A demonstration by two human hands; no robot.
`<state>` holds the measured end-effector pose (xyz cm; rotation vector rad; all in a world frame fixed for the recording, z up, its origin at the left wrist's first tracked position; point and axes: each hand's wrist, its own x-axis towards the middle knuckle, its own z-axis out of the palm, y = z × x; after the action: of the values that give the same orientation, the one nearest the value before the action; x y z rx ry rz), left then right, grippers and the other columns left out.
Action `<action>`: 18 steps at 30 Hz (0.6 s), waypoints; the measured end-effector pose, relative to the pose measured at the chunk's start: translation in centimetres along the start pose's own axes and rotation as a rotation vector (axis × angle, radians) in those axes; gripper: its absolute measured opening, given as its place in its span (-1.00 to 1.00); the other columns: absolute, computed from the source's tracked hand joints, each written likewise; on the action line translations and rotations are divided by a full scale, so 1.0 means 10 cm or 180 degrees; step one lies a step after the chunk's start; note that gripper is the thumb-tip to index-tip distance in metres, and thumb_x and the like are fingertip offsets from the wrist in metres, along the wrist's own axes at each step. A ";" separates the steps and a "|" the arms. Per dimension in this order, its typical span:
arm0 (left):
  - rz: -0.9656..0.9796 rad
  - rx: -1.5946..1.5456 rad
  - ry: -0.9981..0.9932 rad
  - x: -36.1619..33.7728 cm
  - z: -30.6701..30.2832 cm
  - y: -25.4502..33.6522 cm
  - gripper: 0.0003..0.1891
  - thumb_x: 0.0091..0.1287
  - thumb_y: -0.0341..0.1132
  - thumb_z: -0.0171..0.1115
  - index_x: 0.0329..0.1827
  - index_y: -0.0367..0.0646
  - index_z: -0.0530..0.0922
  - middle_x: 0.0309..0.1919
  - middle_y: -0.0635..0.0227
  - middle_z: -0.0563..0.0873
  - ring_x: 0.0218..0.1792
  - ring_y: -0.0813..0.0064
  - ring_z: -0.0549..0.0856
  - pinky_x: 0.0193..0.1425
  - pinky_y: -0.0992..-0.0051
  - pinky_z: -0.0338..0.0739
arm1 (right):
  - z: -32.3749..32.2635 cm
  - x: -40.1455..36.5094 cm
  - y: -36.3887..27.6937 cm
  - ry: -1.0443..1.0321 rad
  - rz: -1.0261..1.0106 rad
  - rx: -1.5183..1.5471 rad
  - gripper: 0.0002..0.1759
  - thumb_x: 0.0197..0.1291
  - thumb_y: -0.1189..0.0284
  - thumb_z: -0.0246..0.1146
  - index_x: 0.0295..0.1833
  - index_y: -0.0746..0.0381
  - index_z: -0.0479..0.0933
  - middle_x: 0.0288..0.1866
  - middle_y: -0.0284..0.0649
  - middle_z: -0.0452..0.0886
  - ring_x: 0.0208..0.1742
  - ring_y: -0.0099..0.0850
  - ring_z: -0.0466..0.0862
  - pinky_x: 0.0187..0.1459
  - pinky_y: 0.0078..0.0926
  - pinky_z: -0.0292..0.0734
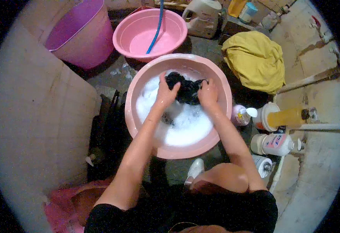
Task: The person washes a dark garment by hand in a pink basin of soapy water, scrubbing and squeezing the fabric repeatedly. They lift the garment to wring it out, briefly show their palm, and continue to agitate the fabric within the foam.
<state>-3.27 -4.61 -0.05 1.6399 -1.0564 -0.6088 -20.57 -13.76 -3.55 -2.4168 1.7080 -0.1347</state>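
A wet black cloth [188, 92] is bunched up in the far half of a pale pink basin [133, 128]. White suds [187, 134] fill the basin around it. My left hand [167, 91] grips the cloth's left end, thumb toward the middle. At the other end, my right hand [208, 93] has its fingers curled over the fabric. Part of the cloth lies under the foam, so its full shape is hidden.
Behind stands a pink tub [119, 37] with a blue hose [156, 35] in it, beside a purple bucket [100, 46]. Yellow fabric [255, 60] lies at the back right. A pump bottle [240, 115] and several other bottles line the right wall.
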 end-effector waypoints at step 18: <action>-0.3017 -0.3143 -0.1288 -0.10 -0.28 0.06 -0.50 0.22 0.07 0.23 -0.07 -0.24 0.59 -0.14 0.21 0.66 -0.21 0.39 0.62 -0.03 0.37 0.51 | -0.75 -0.98 -1.16 -0.0106 -0.2004 0.2276 -0.70 0.11 0.26 0.27 -0.17 0.26 0.56 -0.19 -0.06 0.62 -0.16 -0.15 0.63 -0.10 -0.29 0.51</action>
<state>-1.72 -2.45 1.33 1.0240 -0.0423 -1.7938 -14.43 -1.49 6.38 -2.2381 0.6384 -0.6511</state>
